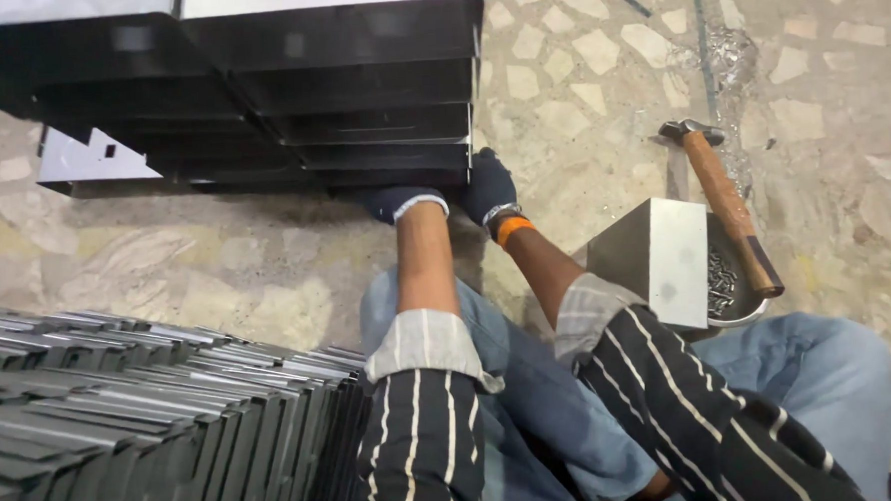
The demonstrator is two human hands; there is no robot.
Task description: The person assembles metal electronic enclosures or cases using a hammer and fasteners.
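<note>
Both gloved hands reach to the foot of a stack of black metal trays (358, 84) that fills the upper left of the frame. The left hand (403, 202) sits at the stack's bottom edge, its fingers tucked under or against the lowest tray, so I cannot tell whether they are spread or curled. The right hand (488, 187) lies just beside it at the stack's lower right corner, fingers bent against the corner edge; whether it pinches the metal is hidden. An orange band (513, 230) circles the right wrist.

The stack's right edge runs straight down the upper middle, and to its right the stone floor (578, 74) lies open up to the top of the frame. Bare floor also shows below the stack, at middle left.

In the lower left, a row of dark metal sheets (152, 414) stands on edge, close to the left sleeve. At right, a grey metal block (661, 256) stands near the right forearm, with a bowl of small metal parts (726, 288) behind it and a wooden-handled hammer (729, 203) resting across the bowl.
</note>
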